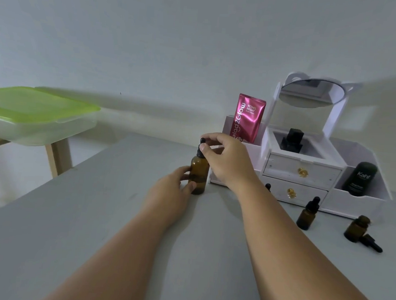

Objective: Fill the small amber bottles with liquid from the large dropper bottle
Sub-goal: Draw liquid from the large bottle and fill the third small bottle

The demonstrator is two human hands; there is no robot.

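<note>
The large bottle [198,173] stands upright on the grey table [92,212], near the middle of the view. The left hand [170,188] comes in from 7 o'clock and grips the lower body of the bottle, thumb in front and fingers curled round the side. The right hand [227,159] reaches from 4 o'clock and pinches the black dropper cap [201,147], which sits on the neck, between thumb and fingertips.

Taking the large bottle as the centre, the small bottles lie between 3 and 4 o'clock. A capped one [306,216] stands upright. Farther out the same way, an open one [355,228] stands with its loose dropper [372,243] lying on the table, touching its base at 4 o'clock. The black top of a third [268,186] shows just past the right wrist; its body is hidden.

A white organiser [354,202] with two drawers stands at 3 o'clock against the wall. It carries a round mirror [311,93] on top, a pink sachet [248,117] in its left end, a black flask [292,139] in the middle well and a black tube [359,178] in the right bin. Between 9 and 10 o'clock, a green-lidded box [34,111] rests on a separate wooden table.
</note>
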